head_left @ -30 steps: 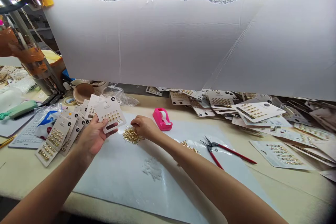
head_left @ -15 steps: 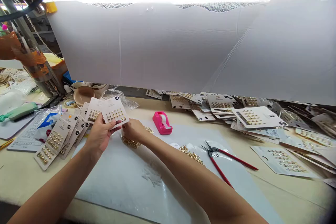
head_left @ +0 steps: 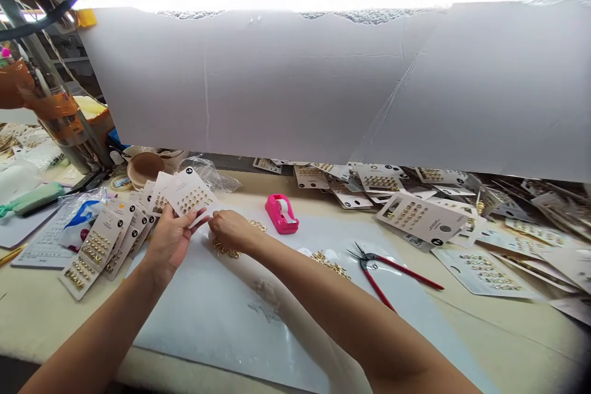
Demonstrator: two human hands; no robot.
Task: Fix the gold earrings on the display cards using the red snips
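Note:
My left hand (head_left: 170, 237) is closed on white earring cards (head_left: 192, 191) set with rows of small gold-coloured studs, fanned out and tilted up. My right hand (head_left: 231, 229) is beside the lower right corner of the front card, its thumb and fingers pinched together. Whatever those fingertips hold is too small to make out. Under and behind the right hand lies a pile of gold-coloured metal pieces (head_left: 225, 250) on a clear plastic sheet (head_left: 198, 320). Several filled earring cards (head_left: 99, 243) lie overlapped left of my left hand.
A pink tape dispenser (head_left: 281, 214) stands right of my hands. Red-handled pliers (head_left: 369, 258) lie open near a second pile of gold pieces (head_left: 330, 265). Loose earring cards (head_left: 418, 218) heap along the right and back. A white board (head_left: 277, 86) hangs across the back, and a brown bowl (head_left: 146, 167) sits back left.
A card on the right-hand heap has slid left and tipped. The held cards have shifted slightly left, and a small gap shows between them and my right fingers. The view has turned a little.

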